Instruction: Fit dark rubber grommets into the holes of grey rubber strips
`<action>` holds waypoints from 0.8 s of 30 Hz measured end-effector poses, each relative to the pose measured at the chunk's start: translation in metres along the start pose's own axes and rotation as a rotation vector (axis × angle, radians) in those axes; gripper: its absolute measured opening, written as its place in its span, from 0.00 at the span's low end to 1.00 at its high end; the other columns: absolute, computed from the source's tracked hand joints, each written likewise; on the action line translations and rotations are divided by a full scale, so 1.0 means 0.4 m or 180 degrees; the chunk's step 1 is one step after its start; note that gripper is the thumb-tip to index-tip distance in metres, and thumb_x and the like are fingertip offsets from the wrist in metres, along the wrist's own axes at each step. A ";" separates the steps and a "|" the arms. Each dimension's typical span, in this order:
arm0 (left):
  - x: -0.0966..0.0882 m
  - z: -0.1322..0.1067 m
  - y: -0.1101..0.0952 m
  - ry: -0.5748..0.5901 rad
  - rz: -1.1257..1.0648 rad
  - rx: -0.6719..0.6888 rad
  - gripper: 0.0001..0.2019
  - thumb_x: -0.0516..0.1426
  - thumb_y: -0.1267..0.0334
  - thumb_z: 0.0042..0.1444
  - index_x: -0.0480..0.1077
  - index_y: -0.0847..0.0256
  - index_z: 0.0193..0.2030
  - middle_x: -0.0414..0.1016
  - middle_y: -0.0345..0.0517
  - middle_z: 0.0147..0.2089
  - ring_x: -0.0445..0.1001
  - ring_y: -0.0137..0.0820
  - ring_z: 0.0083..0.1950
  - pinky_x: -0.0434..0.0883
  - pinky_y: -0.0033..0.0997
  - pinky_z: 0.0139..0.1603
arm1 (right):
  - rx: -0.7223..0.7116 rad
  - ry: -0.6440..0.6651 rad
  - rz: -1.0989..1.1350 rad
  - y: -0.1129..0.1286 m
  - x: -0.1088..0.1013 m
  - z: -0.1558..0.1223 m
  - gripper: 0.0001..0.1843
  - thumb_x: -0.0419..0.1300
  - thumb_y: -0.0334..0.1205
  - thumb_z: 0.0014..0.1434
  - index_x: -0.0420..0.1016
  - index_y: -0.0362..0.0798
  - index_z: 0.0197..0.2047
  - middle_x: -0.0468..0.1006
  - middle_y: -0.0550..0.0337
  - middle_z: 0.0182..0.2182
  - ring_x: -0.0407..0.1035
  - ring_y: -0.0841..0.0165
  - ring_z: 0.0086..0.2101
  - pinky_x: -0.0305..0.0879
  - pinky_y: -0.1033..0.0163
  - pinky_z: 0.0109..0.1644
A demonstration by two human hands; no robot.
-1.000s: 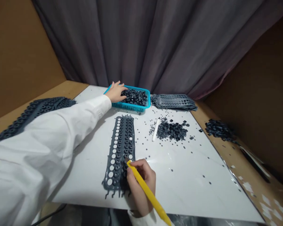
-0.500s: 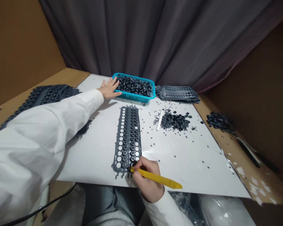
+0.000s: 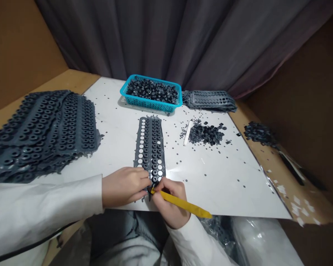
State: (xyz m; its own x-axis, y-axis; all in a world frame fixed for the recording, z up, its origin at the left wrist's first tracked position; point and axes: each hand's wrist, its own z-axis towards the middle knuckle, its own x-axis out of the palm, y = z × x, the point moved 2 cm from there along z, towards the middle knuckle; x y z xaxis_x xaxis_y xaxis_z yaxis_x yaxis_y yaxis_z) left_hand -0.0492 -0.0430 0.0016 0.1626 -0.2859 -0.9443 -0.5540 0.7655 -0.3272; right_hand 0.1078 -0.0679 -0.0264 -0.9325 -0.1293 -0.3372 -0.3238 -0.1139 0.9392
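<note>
In the head view, the right hand is closing firmly around a yellow plastic stick, and the tip of this stick is pressing at the near end of a dark grey perforated rubber strip. The strip is lying near the middle of a white board, in front of the person. The left hand is reaching in from the left, and its fingertips are touching the strip just beside the stick, but I cannot tell if they are pinching it or only pressing on it. In my judgement, the stick could slip on the rubber and poke these fingers, or the strip could slide if the left hand is pressing too lightly. The small black bits scattered on the board could also be getting under the strip and making it uneven. At the far edge of the board, a blue plastic basket is holding a heap of dark rubber pieces. No other container is showing, and more dark rubber is lying in open piles, such as the loose heap beside a white stick and the wide stack of perforated sheets on the left.
</note>
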 end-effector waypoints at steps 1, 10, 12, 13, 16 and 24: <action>0.006 0.002 0.002 0.0016 0.0042 -0.0013 0.06 0.54 0.65 0.57 0.71 0.62 0.38 0.72 0.47 0.35 0.70 0.34 0.37 0.67 0.31 0.39 | 0.0025 0.0016 0.0010 0.000 0.001 0.000 0.06 0.54 0.28 0.43 0.61 0.46 0.18 0.59 0.70 0.14 0.52 0.77 0.17 0.48 0.71 0.20; 0.017 -0.012 0.010 -0.0465 0.0091 0.0468 0.12 0.48 0.71 0.61 0.72 0.64 0.32 0.73 0.49 0.29 0.69 0.33 0.32 0.67 0.30 0.32 | 0.0114 0.0076 -0.0041 -0.005 0.002 -0.003 0.07 0.53 0.28 0.42 0.60 0.47 0.17 0.57 0.70 0.13 0.50 0.77 0.17 0.46 0.70 0.21; -0.002 -0.024 0.036 -0.0810 -0.0680 -0.0013 0.11 0.49 0.67 0.62 0.71 0.62 0.34 0.74 0.48 0.32 0.71 0.31 0.34 0.68 0.28 0.36 | 0.0176 0.0089 -0.0019 -0.005 0.002 -0.001 0.07 0.53 0.28 0.42 0.60 0.47 0.17 0.56 0.70 0.13 0.50 0.77 0.17 0.46 0.70 0.21; -0.014 -0.030 0.052 -0.0979 -0.1104 -0.0395 0.10 0.50 0.65 0.61 0.71 0.61 0.34 0.74 0.46 0.32 0.71 0.31 0.34 0.68 0.28 0.37 | 0.0191 0.0095 0.0020 -0.005 0.001 0.000 0.07 0.53 0.28 0.41 0.60 0.47 0.17 0.56 0.70 0.13 0.51 0.77 0.17 0.46 0.70 0.20; -0.041 -0.044 0.095 -0.1245 -0.2418 -0.1642 0.09 0.55 0.58 0.56 0.71 0.60 0.32 0.74 0.44 0.29 0.71 0.30 0.30 0.69 0.28 0.33 | 0.0122 0.0059 0.0206 -0.005 -0.003 0.004 0.06 0.54 0.29 0.41 0.62 0.46 0.17 0.59 0.70 0.13 0.52 0.77 0.17 0.48 0.70 0.20; -0.012 -0.026 0.088 -0.0428 -0.4800 -0.2600 0.17 0.66 0.56 0.42 0.72 0.67 0.33 0.75 0.47 0.31 0.70 0.24 0.24 0.68 0.24 0.26 | 0.0176 -0.0212 0.0335 -0.016 -0.005 0.008 0.04 0.55 0.31 0.44 0.66 0.45 0.21 0.60 0.69 0.14 0.52 0.77 0.17 0.48 0.71 0.20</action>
State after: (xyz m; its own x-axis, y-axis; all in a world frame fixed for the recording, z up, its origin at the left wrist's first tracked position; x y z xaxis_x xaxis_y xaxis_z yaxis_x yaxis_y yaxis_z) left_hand -0.0779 -0.0207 -0.0049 0.9281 -0.3423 0.1468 -0.0926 -0.5939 -0.7992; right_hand 0.1112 -0.0637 -0.0315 -0.9698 -0.0717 -0.2332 -0.2302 -0.0483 0.9720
